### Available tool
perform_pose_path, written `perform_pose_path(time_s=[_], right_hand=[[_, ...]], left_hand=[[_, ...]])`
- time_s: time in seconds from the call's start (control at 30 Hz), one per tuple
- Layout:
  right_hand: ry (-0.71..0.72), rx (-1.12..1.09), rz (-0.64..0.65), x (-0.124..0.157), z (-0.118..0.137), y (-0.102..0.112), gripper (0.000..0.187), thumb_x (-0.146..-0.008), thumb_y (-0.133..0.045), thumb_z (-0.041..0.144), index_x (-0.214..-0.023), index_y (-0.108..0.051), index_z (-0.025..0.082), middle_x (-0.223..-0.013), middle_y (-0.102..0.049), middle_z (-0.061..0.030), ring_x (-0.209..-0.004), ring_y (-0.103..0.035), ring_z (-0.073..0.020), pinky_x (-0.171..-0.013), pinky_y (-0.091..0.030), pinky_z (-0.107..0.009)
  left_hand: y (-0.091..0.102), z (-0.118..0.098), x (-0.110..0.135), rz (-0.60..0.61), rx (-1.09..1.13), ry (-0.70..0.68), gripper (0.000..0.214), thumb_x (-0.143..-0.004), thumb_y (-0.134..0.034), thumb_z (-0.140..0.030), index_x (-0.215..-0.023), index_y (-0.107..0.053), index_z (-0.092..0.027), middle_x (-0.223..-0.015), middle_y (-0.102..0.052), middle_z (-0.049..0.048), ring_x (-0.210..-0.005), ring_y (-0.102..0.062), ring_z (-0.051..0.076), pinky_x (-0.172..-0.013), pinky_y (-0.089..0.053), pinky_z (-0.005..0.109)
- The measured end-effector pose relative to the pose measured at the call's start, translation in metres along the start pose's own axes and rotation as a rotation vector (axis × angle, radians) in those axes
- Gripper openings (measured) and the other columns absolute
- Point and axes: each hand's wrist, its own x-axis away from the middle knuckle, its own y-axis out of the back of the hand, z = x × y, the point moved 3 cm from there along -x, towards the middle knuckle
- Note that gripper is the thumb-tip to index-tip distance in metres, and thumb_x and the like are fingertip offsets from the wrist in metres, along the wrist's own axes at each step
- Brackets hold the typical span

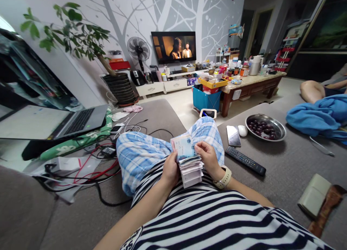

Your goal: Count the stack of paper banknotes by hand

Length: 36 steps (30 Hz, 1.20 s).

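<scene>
A bent stack of what look like banknotes, pale blue and pinkish on top, lies between my hands above my lap. My left hand is closed around the stack's left side, thumb along its edge. Fingers of my right hand pinch the upper right edge of the stack. The lower notes fan out and hang toward the striped shirt. A pale watch is on my right wrist. Blue checked trousers cover my crossed legs below the stack.
On the sofa to the right are a remote control, a phone, a white mouse, a metal bowl of dark fruit and a wallet. Tangled cables and a laptop lie left. Another person's knee shows far right.
</scene>
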Motion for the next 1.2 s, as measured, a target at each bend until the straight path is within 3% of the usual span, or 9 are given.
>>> perform_pose_path(time_s=[0.5, 0.87, 1.03, 1.2], right_hand=[[-0.005, -0.034, 0.024, 0.002, 0.007, -0.002, 0.03, -0.08, -0.068, 0.046, -0.067, -0.059, 0.021, -0.061, -0.045, 0.0043, -0.056, -0.035, -0.012, -0.055, -0.032, -0.027], [-0.009, -0.107, 0.076, 0.004, 0.0, -0.003, 0.033, -0.086, -0.066, 0.05, -0.072, -0.063, 0.02, -0.053, -0.058, 0.0023, -0.048, -0.042, -0.0113, -0.053, -0.032, -0.027], [-0.031, -0.085, 0.064, 0.002, -0.001, -0.003, 0.036, -0.079, -0.073, 0.052, -0.069, -0.061, 0.02, -0.05, -0.054, 0.0042, -0.047, -0.043, -0.0111, -0.053, -0.035, -0.027], [-0.055, -0.053, -0.031, -0.001, -0.005, -0.001, 0.038, -0.07, -0.08, 0.049, -0.066, -0.056, 0.021, -0.055, -0.05, 0.0059, -0.051, -0.042, -0.0107, -0.053, -0.032, -0.026]], left_hand=[[-0.005, -0.005, 0.003, 0.016, -0.003, 0.003, 0.022, -0.058, -0.078, -0.035, -0.065, -0.069, -0.017, -0.076, -0.076, 0.0084, -0.094, -0.071, 0.033, -0.082, -0.058, 0.041], [0.001, 0.005, -0.004, 0.034, 0.06, 0.037, 0.031, -0.063, -0.078, -0.034, -0.084, -0.074, -0.011, -0.085, -0.078, 0.0104, -0.096, -0.072, 0.032, -0.088, -0.057, 0.043], [0.002, 0.005, -0.003, 0.009, 0.051, 0.041, 0.03, -0.063, -0.078, -0.034, -0.083, -0.073, -0.012, -0.081, -0.077, 0.0088, -0.091, -0.073, 0.031, -0.084, -0.057, 0.042], [-0.001, -0.002, 0.004, 0.011, 0.009, 0.024, 0.029, -0.055, -0.082, -0.034, -0.074, -0.072, -0.013, -0.069, -0.074, 0.006, -0.076, -0.071, 0.027, -0.075, -0.055, 0.037]])
